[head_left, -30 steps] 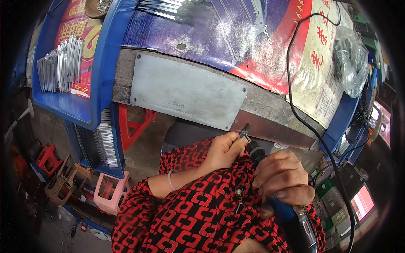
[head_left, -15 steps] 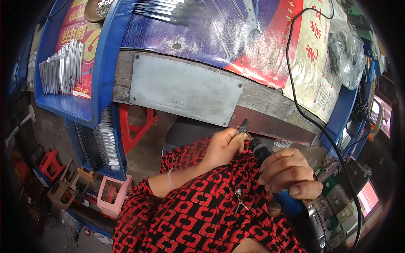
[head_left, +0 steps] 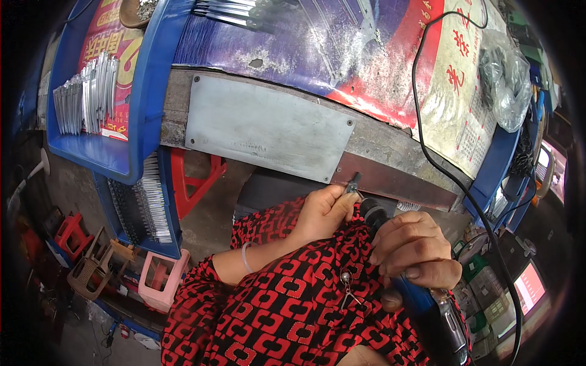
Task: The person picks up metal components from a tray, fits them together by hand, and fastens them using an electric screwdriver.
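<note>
My left hand (head_left: 325, 212) is closed in a pinch on a small dark metal part (head_left: 353, 183) just below the bench edge. The fingertips hide most of this part. My right hand (head_left: 418, 250) wraps round a power screwdriver (head_left: 418, 300) with a blue and black body and a silver lever. Its black nose (head_left: 372, 211) points up and left at the pinched part. Whether its tip touches the part cannot be made out. Both hands are above my red and black patterned clothing (head_left: 274, 293).
A pale metal plate (head_left: 268, 128) is screwed to the bench edge. Blue trays (head_left: 139, 116) at the left hold upright metal strips (head_left: 85, 100). A black cable (head_left: 448, 174) crosses the right side, near a clear plastic bag (head_left: 505, 85). Plastic stools (head_left: 163, 280) stand on the floor.
My right hand and the screwdriver have shifted very slightly. The left hand keeps its pinch on the small part. The whole view has moved a little.
</note>
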Demonstrator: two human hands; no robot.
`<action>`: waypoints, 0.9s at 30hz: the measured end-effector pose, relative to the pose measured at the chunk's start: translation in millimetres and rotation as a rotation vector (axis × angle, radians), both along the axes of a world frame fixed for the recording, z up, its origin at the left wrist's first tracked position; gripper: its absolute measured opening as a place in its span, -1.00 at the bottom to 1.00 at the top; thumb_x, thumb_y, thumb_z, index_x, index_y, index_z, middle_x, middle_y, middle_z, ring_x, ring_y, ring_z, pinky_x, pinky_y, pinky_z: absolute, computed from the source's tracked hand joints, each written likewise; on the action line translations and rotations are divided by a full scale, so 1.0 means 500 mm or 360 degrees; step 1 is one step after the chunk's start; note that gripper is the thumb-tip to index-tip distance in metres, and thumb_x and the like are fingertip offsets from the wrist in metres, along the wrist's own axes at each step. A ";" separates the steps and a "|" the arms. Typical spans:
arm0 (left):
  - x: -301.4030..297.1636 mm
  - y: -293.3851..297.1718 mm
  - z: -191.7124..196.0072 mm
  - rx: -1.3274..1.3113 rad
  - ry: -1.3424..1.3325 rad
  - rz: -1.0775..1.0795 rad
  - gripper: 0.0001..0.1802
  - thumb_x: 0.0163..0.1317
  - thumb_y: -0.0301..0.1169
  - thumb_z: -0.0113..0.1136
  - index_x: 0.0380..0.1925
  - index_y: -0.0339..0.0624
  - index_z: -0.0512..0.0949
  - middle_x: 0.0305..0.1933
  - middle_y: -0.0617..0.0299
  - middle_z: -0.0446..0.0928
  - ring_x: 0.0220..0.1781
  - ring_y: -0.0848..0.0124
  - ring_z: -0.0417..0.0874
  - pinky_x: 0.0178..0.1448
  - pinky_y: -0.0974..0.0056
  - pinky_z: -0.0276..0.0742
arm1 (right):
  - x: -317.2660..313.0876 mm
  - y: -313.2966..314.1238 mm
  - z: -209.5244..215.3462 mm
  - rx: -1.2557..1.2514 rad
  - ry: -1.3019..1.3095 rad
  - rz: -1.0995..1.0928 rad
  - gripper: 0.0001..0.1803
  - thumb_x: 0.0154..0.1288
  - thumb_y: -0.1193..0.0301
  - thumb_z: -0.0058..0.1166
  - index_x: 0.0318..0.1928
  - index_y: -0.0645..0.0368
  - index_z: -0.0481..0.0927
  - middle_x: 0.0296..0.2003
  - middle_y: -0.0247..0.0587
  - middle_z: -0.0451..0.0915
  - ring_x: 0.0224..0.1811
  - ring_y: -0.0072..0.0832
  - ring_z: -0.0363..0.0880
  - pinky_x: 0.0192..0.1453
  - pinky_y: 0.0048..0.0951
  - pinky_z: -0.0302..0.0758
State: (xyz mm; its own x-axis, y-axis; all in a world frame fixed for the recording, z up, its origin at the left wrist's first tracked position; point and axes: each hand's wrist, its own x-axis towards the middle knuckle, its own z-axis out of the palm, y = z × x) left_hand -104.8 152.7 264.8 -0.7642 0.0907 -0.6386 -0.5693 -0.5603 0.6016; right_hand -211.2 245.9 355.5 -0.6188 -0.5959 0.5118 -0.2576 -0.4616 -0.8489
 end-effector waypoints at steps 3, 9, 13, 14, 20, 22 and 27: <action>0.001 0.003 0.000 0.0000 -0.0024 -0.0005 -0.78 0.28 -0.37 0.05 -0.47 -0.29 0.52 -0.65 0.37 0.43 -0.60 0.66 0.36 -0.51 0.48 0.26 | 0.000 -0.004 0.000 -0.0018 -0.0030 -0.0082 -0.71 -0.02 0.49 0.21 -0.40 0.28 0.33 -0.58 -0.08 0.50 -0.58 -0.27 0.54 -0.56 -0.36 0.50; 0.005 0.002 0.002 0.0003 -0.0059 0.0027 -0.76 0.27 -0.36 0.06 -0.51 -0.29 0.50 -0.65 0.38 0.43 -0.60 0.66 0.36 -0.52 0.48 0.26 | -0.009 0.000 -0.015 -0.0068 -0.0054 0.0093 -0.71 -0.03 0.51 0.21 -0.37 0.29 0.33 -0.56 -0.06 0.51 -0.58 -0.27 0.54 -0.56 -0.34 0.49; -0.007 -0.002 0.015 0.0062 -0.0099 0.0016 -0.73 0.28 -0.34 0.05 -0.52 -0.29 0.50 -0.65 0.37 0.43 -0.60 0.66 0.35 -0.52 0.48 0.25 | -0.010 -0.005 0.002 0.0002 -0.0026 0.0037 -0.73 0.04 0.49 0.17 -0.34 0.30 0.33 -0.55 -0.09 0.51 -0.60 -0.27 0.53 -0.57 -0.34 0.48; -0.004 -0.005 0.010 0.0047 -0.0092 0.0017 -0.73 0.28 -0.34 0.05 -0.52 -0.29 0.50 -0.65 0.37 0.43 -0.60 0.66 0.35 -0.52 0.48 0.25 | -0.007 -0.009 0.001 -0.0024 -0.0070 -0.0033 -0.72 0.04 0.51 0.18 -0.31 0.30 0.34 -0.55 -0.10 0.50 -0.60 -0.27 0.52 -0.58 -0.34 0.47; -0.019 -0.056 0.028 0.0224 -0.0019 -0.0295 -0.74 0.35 -0.31 -0.07 -0.27 -0.29 0.52 -0.63 0.38 0.40 -0.59 0.64 0.38 -0.49 0.50 0.28 | -0.026 0.042 0.003 0.0108 -0.0254 -0.0133 -0.37 0.00 0.37 0.30 0.00 0.24 0.22 -0.49 -0.17 0.46 -0.57 -0.36 0.47 -0.49 -0.36 0.47; -0.016 -0.075 0.044 0.0135 0.0133 -0.0473 -0.70 0.38 -0.31 -0.14 -0.13 -0.30 0.49 -0.58 0.37 0.39 -0.57 0.63 0.41 -0.47 0.50 0.32 | -0.010 0.063 0.024 0.0682 -0.0433 -0.0482 -0.23 -0.08 0.28 0.39 0.09 0.24 0.22 -0.33 -0.17 0.46 -0.41 -0.34 0.50 -0.37 -0.34 0.48; -0.022 -0.110 0.096 -0.0031 0.0476 -0.0311 -0.73 0.29 -0.45 0.03 -0.08 -0.40 0.49 -0.42 0.31 0.45 -0.30 0.61 0.46 -0.17 0.51 0.39 | -0.070 0.040 -0.040 0.2193 0.0767 -0.0831 -0.31 -0.21 0.17 0.36 -0.06 0.21 0.38 -0.24 -0.08 0.50 -0.22 -0.13 0.49 -0.21 -0.24 0.46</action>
